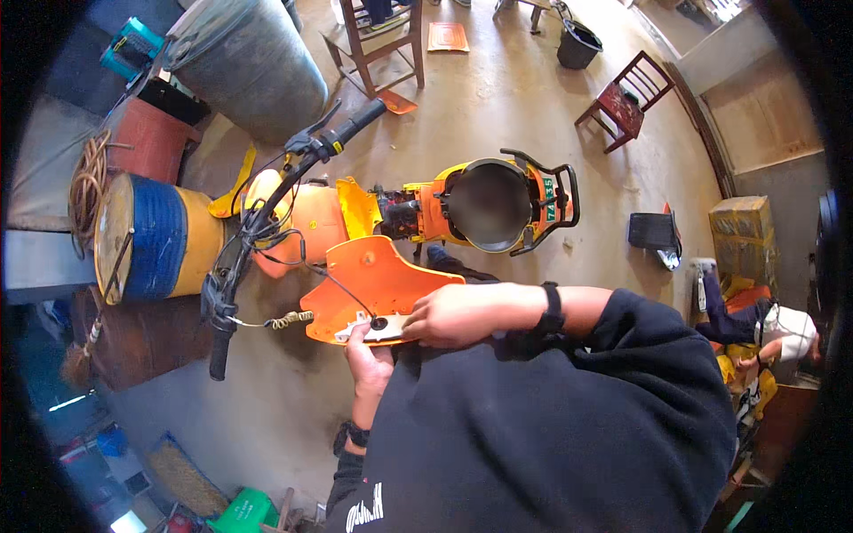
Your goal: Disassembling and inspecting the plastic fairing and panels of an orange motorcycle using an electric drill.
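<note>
Held in front of me is a curved orange plastic panel (pixel 362 266) with a white fitting (pixel 387 329) along its lower edge, where a black wire ends in a round dark piece (pixel 377 322). My left hand (pixel 364 360) grips that edge from below, thumb on the white fitting. My right hand (pixel 444 315) is closed over the fitting's right end, fingertips partly hidden. Just left are the scooter's handlebar (pixel 244 253), with cables and a coiled pale cord (pixel 291 320). Behind the panel is the orange-and-yellow scooter body (pixel 431 209) with its seat off and a round opening exposed.
Blue-yellow barrel (pixel 155 235) and coiled hose (pixel 89 178) stand left; grey drum (pixel 249 75) behind; red chair (pixel 622 120), black bucket (pixel 577 55) and loose black part (pixel 651 231) farther right. Another person in a white top (pixel 782 342) works beside a taped carton (pixel 742 231).
</note>
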The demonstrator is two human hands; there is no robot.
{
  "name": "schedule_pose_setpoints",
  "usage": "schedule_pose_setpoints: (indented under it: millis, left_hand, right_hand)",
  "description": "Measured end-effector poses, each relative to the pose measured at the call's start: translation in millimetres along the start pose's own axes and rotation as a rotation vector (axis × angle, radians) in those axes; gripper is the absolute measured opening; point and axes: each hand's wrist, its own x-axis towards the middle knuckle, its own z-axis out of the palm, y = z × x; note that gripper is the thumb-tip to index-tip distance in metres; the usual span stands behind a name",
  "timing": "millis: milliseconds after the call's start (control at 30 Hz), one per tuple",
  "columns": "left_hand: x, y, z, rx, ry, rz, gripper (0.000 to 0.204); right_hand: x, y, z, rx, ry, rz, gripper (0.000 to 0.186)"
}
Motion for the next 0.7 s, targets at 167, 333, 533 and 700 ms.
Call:
schedule_pose_setpoints:
  millis: [167,333,533,700]
  left_hand:
    - [-14,23,7,0.019,0.009,0.015,0.028]
    - [-3,18,16,-0.016,0.156,0.167,0.026]
    - [-5,11,28,0.009,0.273,0.197,0.023]
    - [-12,14,44,0.061,0.386,0.236,0.032]
  right_hand:
    - [-80,91,-59,0.634,0.718,0.499,0.024]
    - [-189,308,0,0.187,0.843,1.19,0.031]
    - [-178,371,64,0.159,0.609,1.283,0.033]
    - [-151,385,76,0.171,0.622,1.35,0.04]
